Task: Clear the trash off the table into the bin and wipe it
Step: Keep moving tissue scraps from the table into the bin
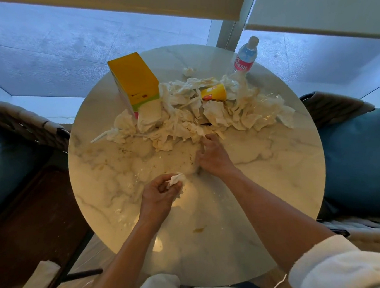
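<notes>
A round marble table (267,183) carries a wide heap of crumpled, stained tissues (195,111) across its far half. A yellow paper cup (213,92) lies on its side in the heap. My left hand (159,195) grips a small crumpled white tissue (176,179) above the table's middle. My right hand (212,155) reaches to the near edge of the heap, fingers stretched forward and touching the tissues. Crumbs and a brown smear (199,230) mark the tabletop.
A yellow tissue box (134,80) stands at the far left of the table, a plastic water bottle (244,57) at the far right. Chairs with blue cushions (363,159) flank the table. A dark bench (30,236) lies at the left.
</notes>
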Action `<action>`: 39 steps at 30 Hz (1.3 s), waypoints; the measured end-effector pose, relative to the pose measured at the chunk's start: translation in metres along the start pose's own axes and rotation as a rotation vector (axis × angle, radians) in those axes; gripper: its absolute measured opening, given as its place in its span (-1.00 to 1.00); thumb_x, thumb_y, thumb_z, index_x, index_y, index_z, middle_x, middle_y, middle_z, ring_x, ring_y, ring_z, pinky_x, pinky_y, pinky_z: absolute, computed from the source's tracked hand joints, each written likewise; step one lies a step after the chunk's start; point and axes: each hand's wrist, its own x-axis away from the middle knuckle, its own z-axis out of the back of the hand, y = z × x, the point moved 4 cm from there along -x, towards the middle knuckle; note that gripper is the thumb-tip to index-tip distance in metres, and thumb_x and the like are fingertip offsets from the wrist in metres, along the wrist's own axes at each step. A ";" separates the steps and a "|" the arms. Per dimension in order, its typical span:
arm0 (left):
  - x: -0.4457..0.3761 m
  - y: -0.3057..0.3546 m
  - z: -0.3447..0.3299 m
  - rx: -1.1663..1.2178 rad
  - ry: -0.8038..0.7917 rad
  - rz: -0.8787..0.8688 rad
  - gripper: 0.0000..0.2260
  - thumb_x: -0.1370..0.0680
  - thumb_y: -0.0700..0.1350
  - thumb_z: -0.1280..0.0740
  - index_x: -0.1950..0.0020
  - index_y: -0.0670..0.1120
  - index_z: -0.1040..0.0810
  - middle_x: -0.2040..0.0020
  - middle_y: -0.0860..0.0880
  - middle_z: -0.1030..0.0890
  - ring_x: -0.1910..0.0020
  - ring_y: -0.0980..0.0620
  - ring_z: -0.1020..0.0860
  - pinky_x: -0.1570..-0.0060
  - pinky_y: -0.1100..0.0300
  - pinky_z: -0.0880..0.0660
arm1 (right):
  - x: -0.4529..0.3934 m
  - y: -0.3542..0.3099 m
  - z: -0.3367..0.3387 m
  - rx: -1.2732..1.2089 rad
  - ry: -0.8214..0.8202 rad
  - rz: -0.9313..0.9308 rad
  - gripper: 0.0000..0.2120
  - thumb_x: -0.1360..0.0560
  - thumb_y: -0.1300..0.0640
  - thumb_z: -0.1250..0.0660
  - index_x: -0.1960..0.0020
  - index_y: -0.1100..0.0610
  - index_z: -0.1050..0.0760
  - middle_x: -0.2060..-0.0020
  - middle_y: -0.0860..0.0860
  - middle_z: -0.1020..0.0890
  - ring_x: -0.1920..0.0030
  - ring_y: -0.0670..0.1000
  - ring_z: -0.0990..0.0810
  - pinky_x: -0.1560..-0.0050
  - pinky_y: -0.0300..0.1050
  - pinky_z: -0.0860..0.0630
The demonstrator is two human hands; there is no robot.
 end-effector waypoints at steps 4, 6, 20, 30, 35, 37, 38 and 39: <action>0.001 -0.003 -0.004 0.001 0.017 0.029 -0.85 -0.48 -0.20 -0.45 0.05 -0.16 -0.50 0.20 -0.21 -0.64 0.23 -0.08 -0.60 0.15 0.04 -0.52 | 0.019 0.008 0.018 -0.136 0.262 0.004 -0.68 -0.50 0.24 -0.28 -0.24 0.22 -0.56 -0.19 0.07 -0.57 -0.17 0.04 -0.54 -0.09 -0.34 -0.31; 0.003 -0.004 -0.013 0.001 0.003 0.042 -0.82 -0.49 -0.25 -0.44 0.12 -0.15 -0.43 0.28 -0.16 -0.57 0.23 -0.09 -0.57 0.13 0.04 -0.54 | 0.036 0.017 0.028 -0.255 0.366 -0.002 -0.76 -0.49 0.27 -0.31 -0.13 0.23 -0.62 -0.08 0.06 -0.64 -0.06 -0.03 -0.58 -0.04 -0.47 -0.33; 0.058 -0.026 -0.105 -0.223 -0.182 0.025 -0.86 -0.46 -0.36 -0.42 0.24 -0.20 -0.52 0.35 -0.09 -0.54 0.28 0.01 -0.56 0.19 0.24 -0.59 | 0.206 0.163 0.056 -0.898 0.443 -0.296 -0.77 -0.47 0.30 -0.41 0.04 -0.02 -0.61 0.09 -0.06 -0.67 0.08 -0.18 -0.62 0.05 -0.31 -0.54; 0.134 -0.071 -0.180 -0.467 -0.377 0.074 -0.92 -0.44 -0.25 -0.47 0.18 -0.07 -0.68 0.27 0.03 -0.66 0.24 0.14 -0.57 0.18 0.31 -0.46 | 0.322 0.291 0.049 -0.934 0.387 -0.551 -0.81 -0.47 0.28 -0.42 0.14 -0.02 -0.62 0.13 0.00 -0.68 0.15 -0.04 -0.64 0.19 -0.26 -0.55; 0.167 -0.113 -0.216 -0.520 -0.448 0.194 -0.84 -0.47 -0.25 -0.44 0.18 0.01 -0.71 0.17 -0.03 -0.70 0.10 -0.03 -0.63 0.00 0.09 -0.54 | 0.348 0.340 0.021 -0.964 0.314 -0.642 -0.82 -0.45 0.29 -0.44 0.16 0.01 -0.64 0.15 0.02 -0.69 0.15 -0.03 -0.65 0.27 -0.33 -0.54; 0.175 -0.136 -0.226 -0.543 -0.446 0.269 -0.83 -0.48 -0.25 -0.43 0.14 0.02 -0.71 0.10 0.02 -0.70 0.00 0.00 -0.63 -0.10 0.09 -0.54 | 0.354 0.360 0.003 -0.935 0.269 -0.663 -0.86 -0.44 0.22 -0.47 0.18 -0.03 -0.66 0.20 -0.04 -0.70 0.15 -0.03 -0.66 0.22 -0.26 -0.56; 0.179 -0.148 -0.232 -0.558 -0.457 0.306 -0.83 -0.49 -0.24 -0.43 0.11 0.04 -0.71 0.05 0.05 -0.70 -0.04 0.04 -0.62 -0.14 0.10 -0.53 | 0.355 0.370 -0.006 -0.897 0.252 -0.669 -0.88 -0.42 0.16 -0.49 0.18 -0.06 -0.67 0.23 -0.08 -0.70 0.15 -0.04 -0.66 0.18 -0.19 -0.57; 0.183 -0.161 -0.237 -0.573 -0.469 0.341 -0.83 -0.50 -0.22 -0.42 0.10 0.06 -0.70 0.01 0.06 -0.69 -0.06 0.07 -0.61 -0.16 0.10 -0.52 | 0.356 0.379 -0.014 -0.862 0.236 -0.672 -0.87 -0.41 0.13 -0.50 0.19 -0.11 -0.66 0.25 -0.11 -0.69 0.17 -0.06 -0.66 0.14 -0.13 -0.58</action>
